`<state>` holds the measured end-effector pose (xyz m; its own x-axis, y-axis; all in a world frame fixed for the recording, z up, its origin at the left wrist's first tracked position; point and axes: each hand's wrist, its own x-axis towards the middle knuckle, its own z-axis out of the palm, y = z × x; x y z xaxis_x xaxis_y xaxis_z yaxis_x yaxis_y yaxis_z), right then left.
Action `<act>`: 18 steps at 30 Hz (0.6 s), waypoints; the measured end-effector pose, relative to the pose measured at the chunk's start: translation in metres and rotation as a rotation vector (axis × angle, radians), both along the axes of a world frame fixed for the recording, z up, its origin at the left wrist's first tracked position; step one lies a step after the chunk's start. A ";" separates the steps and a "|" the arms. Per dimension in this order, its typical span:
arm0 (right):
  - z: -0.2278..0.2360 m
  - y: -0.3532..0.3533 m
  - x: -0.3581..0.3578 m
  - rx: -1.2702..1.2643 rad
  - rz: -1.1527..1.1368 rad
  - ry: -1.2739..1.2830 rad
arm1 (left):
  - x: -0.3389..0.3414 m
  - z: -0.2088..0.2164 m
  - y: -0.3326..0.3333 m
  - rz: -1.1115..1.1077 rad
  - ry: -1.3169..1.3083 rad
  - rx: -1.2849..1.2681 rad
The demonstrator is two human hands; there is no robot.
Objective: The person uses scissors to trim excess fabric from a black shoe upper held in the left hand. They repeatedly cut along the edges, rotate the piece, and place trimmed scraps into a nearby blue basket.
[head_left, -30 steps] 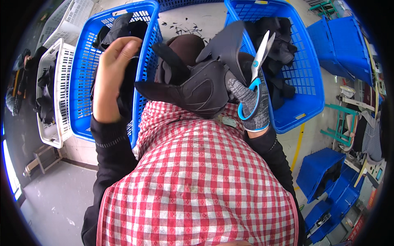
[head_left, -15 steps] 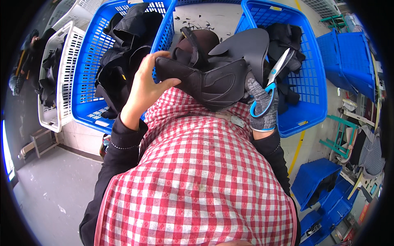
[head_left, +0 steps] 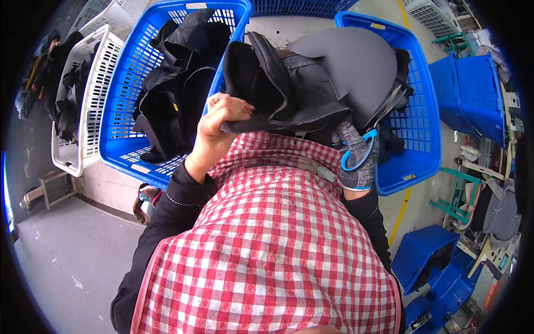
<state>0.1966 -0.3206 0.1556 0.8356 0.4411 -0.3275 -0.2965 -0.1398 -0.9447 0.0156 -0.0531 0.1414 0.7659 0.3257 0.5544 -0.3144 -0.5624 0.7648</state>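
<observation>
Between my hands hangs a black stitched piece that looks like a boot upper, with a broad smooth grey-black panel at its far right. My bare left hand is closed on its near left edge, fingers curled over the material. On my right hand is a grey knitted glove; it keeps hold of scissors with blue handles, looped at the palm. Their blades point up and away beside the panel. Gloved fingertips touch the upper's near right edge, though their grip there is partly hidden.
A blue basket of similar black pieces stands at the left, beside a white basket. Another blue basket with black pieces is at the right. Farther right are blue bins and a green metal frame.
The upper has turned and tipped, now showing its hollow inside and more of the broad panel. My left hand has changed from a wide hold to a closed grip. The scissor blades have swung rightward.
</observation>
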 end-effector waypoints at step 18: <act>-0.027 -0.071 0.056 0.287 -0.213 -0.288 | -0.087 0.010 0.181 0.846 0.109 0.283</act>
<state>0.2527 -0.3913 0.1286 0.9566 0.2885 0.0416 -0.0102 0.1756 -0.9844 -0.0714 0.1282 0.1515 0.3851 0.6671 0.6378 0.3572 -0.7449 0.5634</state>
